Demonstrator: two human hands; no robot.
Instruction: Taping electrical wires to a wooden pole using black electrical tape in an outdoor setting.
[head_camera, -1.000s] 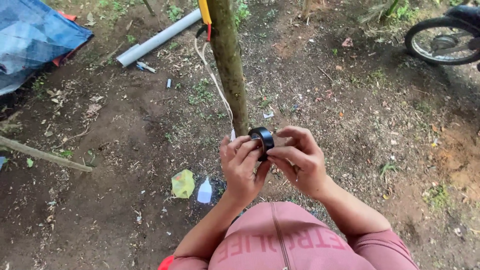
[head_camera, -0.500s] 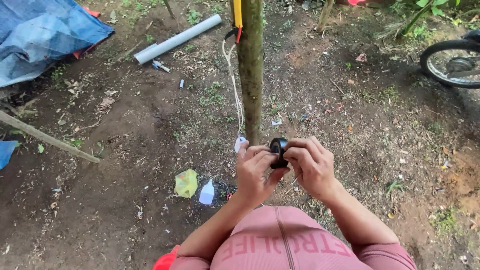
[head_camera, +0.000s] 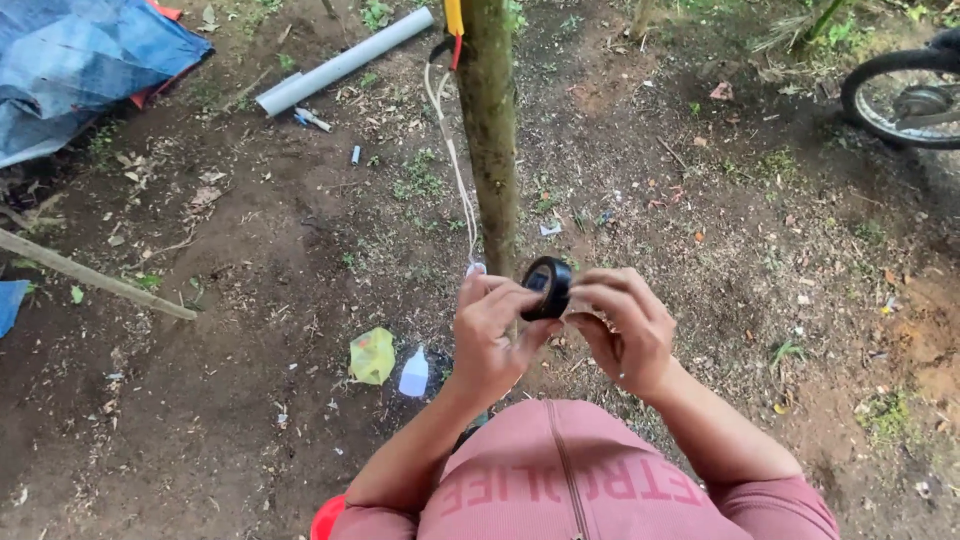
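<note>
Pinched between thumb and fingers of the left hand (head_camera: 492, 335), a roll of black electrical tape (head_camera: 548, 287), held upright at chest height with its open core turned toward the camera, likely so the edge of the band can be seen and worked. Closed around the roll's right side, the right hand (head_camera: 622, 328), fingertips curled in against the outer wrap as if feeling for the loose end; both grips tight, neither palm spread. Below, close to the body, a pink zipped top (head_camera: 560, 480). On the bare soil just left of the hands, a crumpled yellow-green wrapper (head_camera: 372, 354) and a small white bottle (head_camera: 414, 372), dropped within reach. Directly beyond the tape, a thin mossy tree trunk (head_camera: 490, 130) with a pale cord (head_camera: 452, 150) hanging down its side. Farther off, a grey plastic pipe (head_camera: 340, 64), a blue tarpaulin (head_camera: 80, 70) and, at far right, a bicycle wheel (head_camera: 900, 95).
</note>
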